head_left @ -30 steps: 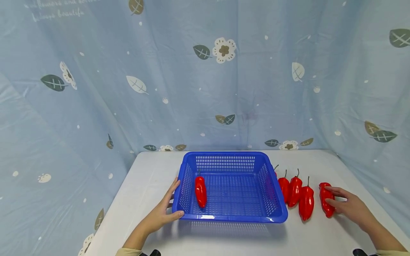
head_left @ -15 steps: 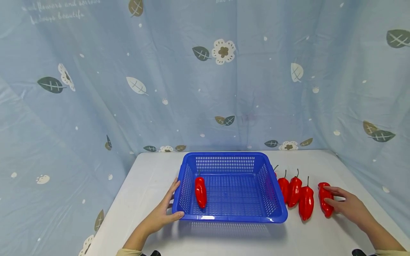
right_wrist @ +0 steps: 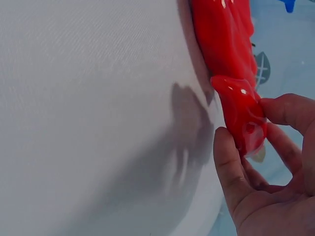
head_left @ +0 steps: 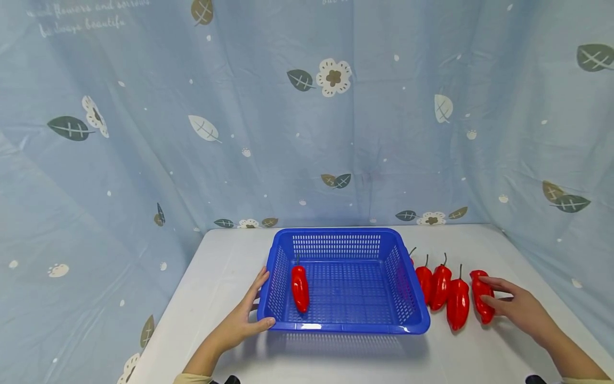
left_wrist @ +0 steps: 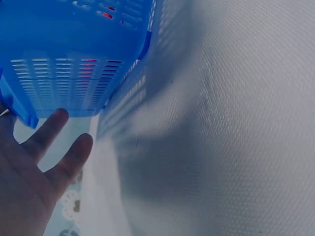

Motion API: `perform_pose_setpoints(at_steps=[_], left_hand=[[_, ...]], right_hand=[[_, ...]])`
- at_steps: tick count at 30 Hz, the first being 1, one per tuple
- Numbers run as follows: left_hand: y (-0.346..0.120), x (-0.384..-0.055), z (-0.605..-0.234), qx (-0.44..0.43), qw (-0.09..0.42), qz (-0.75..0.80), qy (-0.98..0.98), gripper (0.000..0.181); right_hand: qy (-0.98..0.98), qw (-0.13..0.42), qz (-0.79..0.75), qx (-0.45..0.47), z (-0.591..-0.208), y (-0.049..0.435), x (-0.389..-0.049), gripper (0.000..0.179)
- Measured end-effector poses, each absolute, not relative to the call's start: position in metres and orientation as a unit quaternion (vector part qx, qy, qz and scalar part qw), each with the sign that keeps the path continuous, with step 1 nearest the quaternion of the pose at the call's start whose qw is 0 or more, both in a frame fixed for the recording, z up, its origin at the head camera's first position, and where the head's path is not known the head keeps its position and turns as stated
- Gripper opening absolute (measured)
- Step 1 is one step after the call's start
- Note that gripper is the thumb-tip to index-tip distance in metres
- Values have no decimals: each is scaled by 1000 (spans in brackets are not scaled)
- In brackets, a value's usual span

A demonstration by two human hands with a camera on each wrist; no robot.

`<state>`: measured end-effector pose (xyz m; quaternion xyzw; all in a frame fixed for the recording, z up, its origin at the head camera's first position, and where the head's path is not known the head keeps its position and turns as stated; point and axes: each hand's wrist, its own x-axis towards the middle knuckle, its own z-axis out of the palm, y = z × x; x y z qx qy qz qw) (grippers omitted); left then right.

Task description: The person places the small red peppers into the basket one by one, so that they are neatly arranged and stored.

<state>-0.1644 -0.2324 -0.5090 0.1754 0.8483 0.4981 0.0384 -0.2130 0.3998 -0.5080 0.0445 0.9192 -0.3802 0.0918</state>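
Observation:
My left hand is at the front left corner of a blue plastic basket, thumb on the front rim and spread fingers along the left side. In the left wrist view, two straight fingers extend below the rim, apart from the basket wall. Inside the basket, towards the left, lies a glossy red pepper with a dark stem. On the right, my right hand pinches another red pepper between thumb and fingers. The right wrist view shows its rounded end between them.
Several red peppers lie side by side between the basket and my right hand, stems pointing away. The leftmost is mostly hidden behind the basket's right rim. A white table carries everything, with a blue patterned curtain behind and at both sides.
My right hand and the red pepper it pinches have shifted a little to the left, closer to the row of peppers. The left hand and basket have stayed in place.

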Motion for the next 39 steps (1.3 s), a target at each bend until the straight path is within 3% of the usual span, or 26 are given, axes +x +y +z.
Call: perform_pose_setpoints(at_steps=[20,39], left_hand=[[-231,-164,-509,171,36,496,851,98],[-230,-163,-508,165,34,489,856,99]], right_hand=[[929,55,-367,12,-490,369,-205,80],[921,67,-384,-12,-475,352,-199,72]])
